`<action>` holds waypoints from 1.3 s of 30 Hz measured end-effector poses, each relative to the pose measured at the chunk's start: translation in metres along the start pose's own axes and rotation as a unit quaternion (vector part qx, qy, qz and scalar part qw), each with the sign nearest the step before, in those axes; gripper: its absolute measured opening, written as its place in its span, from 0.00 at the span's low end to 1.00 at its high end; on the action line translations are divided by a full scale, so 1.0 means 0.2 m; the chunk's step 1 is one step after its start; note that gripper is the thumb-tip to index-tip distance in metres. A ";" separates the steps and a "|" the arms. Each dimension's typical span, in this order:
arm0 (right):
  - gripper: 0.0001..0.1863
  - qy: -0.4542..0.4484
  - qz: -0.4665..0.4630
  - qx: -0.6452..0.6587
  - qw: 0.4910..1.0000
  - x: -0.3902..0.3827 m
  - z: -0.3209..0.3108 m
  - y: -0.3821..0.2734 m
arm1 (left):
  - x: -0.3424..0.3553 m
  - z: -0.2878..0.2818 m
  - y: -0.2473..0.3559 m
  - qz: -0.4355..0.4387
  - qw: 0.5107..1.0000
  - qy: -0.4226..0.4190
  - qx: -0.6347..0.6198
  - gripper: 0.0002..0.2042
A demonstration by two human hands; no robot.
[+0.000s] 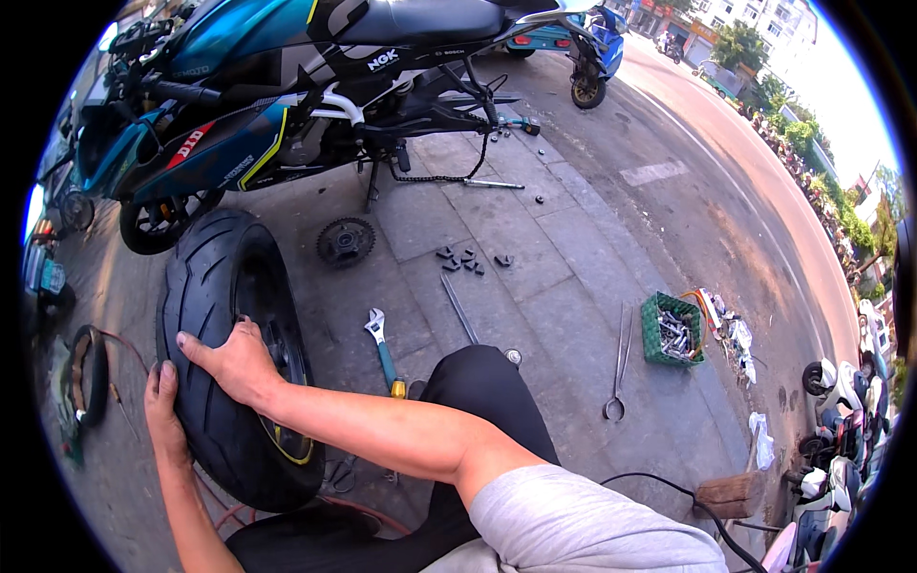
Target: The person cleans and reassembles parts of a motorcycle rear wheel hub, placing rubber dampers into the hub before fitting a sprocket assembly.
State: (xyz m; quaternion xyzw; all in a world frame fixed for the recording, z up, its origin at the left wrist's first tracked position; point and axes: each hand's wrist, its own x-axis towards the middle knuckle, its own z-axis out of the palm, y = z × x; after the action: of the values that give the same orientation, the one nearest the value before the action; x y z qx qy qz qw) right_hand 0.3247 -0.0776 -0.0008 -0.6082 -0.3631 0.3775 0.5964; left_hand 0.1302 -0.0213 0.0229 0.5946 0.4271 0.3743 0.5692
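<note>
A black motorcycle wheel [203,315] with a treaded tyre and a dark rim stands upright at my left, in front of my bent legs. My right hand [234,361] reaches across and grips the tyre, its thumb on the tread and its fingers over the sidewall toward the rim. Lower down, my left hand [166,415] holds the tyre's outer left side, and part of its fingers is hidden. A short yellow-green stripe [293,455] shows on the rim's lower edge, below my right forearm.
A teal motorcycle [315,105] without its rear wheel stands ahead, its chain hanging. On the paving lie a sprocket carrier [345,242], an adjustable wrench [381,349], several black rubber blocks [462,260], a long metal bar [459,308] and a green basket of metal parts [659,329].
</note>
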 end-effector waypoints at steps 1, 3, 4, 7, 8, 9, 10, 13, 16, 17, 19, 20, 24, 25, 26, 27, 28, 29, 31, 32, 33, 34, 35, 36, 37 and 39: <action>0.63 -0.001 0.001 0.004 1.000 0.00 0.01 0.00 | 0.00 -0.01 0.00 0.003 1.000 -0.008 0.011 0.37; 0.63 0.010 -0.002 0.005 1.000 0.00 0.05 -0.02 | 0.03 -0.09 0.01 0.004 1.000 -0.020 0.019 0.37; 0.63 0.022 -0.005 -0.003 1.000 -0.02 0.06 -0.04 | 0.04 -0.13 0.00 0.002 0.999 -0.026 0.020 0.37; 0.63 0.024 0.014 -0.020 0.999 -0.10 0.04 -0.14 | -0.01 -0.12 0.04 0.017 0.999 -0.012 -0.030 0.33; 0.63 0.033 0.006 -0.032 0.999 -0.12 0.02 -0.13 | -0.04 -0.07 0.06 0.029 0.998 -0.025 -0.041 0.33; 0.62 0.034 -0.012 -0.026 0.999 -0.13 0.06 -0.11 | -0.08 -0.07 0.12 0.036 0.997 -0.056 -0.026 0.32; 0.61 0.033 -0.029 -0.021 0.999 -0.15 0.09 -0.09 | -0.12 -0.11 0.14 0.027 0.997 -0.062 -0.023 0.33; 0.59 0.026 -0.082 0.024 0.996 -0.20 0.16 -0.08 | -0.12 -0.31 -0.06 0.030 0.998 0.046 0.011 0.37; 0.56 0.002 -0.085 0.072 0.994 -0.21 0.09 -0.04 | -0.07 -0.33 -0.22 0.007 0.999 0.024 0.025 0.38; 0.55 -0.002 -0.074 0.089 0.993 -0.20 0.05 -0.01 | -0.07 -0.20 -0.15 0.006 0.999 0.030 0.031 0.37; 0.52 -0.024 -0.073 0.123 0.989 -0.21 0.09 -0.01 | -0.12 -0.12 -0.12 0.007 0.998 0.066 0.021 0.45; 0.50 -0.030 -0.067 0.130 0.989 -0.21 0.10 0.01 | -0.16 -0.09 -0.05 -0.003 0.999 0.044 0.019 0.49; 0.47 -0.049 -0.071 0.128 0.988 -0.24 0.19 0.04 | -0.26 -0.20 -0.01 -0.029 0.996 0.048 0.068 0.51; 0.47 -0.047 -0.081 0.114 0.989 -0.26 0.19 0.03 | -0.32 -0.13 0.05 -0.036 0.993 0.084 0.076 0.49; 0.48 -0.043 -0.089 0.099 0.990 -0.28 0.19 0.02 | -0.33 -0.09 0.12 -0.014 0.991 0.094 0.093 0.48; 0.48 -0.036 -0.091 0.077 0.992 -0.29 0.18 0.05 | -0.35 -0.05 0.13 0.003 0.990 0.098 0.104 0.47; 0.49 -0.035 -0.106 0.057 0.992 -0.30 0.17 0.05 | -0.36 -0.01 0.14 0.019 0.987 0.105 0.120 0.46; 0.49 -0.035 -0.122 0.037 0.991 -0.30 0.17 0.05 | -0.34 0.03 0.13 0.093 0.972 0.119 0.180 0.44; 0.49 -0.072 -0.123 0.024 0.989 -0.29 0.19 0.04 | -0.30 0.06 0.09 0.227 0.912 0.152 0.307 0.42; 0.50 -0.104 -0.116 0.025 0.987 -0.25 0.17 0.04 | -0.28 0.05 0.08 0.227 0.915 0.148 0.299 0.42; 0.49 -0.190 -0.064 0.066 0.977 -0.21 0.10 0.03 | -0.25 0.00 0.07 0.224 0.917 0.147 0.295 0.41; 0.48 -0.271 -0.002 0.099 0.957 -0.18 0.04 0.03 | -0.22 -0.05 0.05 0.218 0.920 0.147 0.291 0.41; 0.43 -0.267 0.046 -0.059 0.961 -0.14 -0.03 0.04 | -0.20 -0.11 0.05 0.206 0.926 0.136 0.285 0.41; 0.37 -0.299 0.086 -0.091 0.946 -0.17 -0.12 0.03 | -0.20 -0.18 0.04 0.192 0.933 0.126 0.279 0.41; 0.31 -0.344 0.093 -0.190 0.915 -0.19 -0.26 -0.05 | -0.18 -0.20 0.05 0.191 0.934 0.117 0.280 0.34; 0.25 -0.424 0.062 -0.304 0.851 -0.24 -0.48 -0.10 | -0.13 -0.30 0.07 0.153 0.957 0.093 0.227 0.41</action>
State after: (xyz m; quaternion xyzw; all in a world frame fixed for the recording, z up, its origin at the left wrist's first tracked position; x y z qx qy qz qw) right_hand 0.3882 -0.1630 0.0198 -0.5609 -0.6392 0.5058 0.1450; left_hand 0.0657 -0.0230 0.0429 0.7289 0.4557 0.4039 0.3129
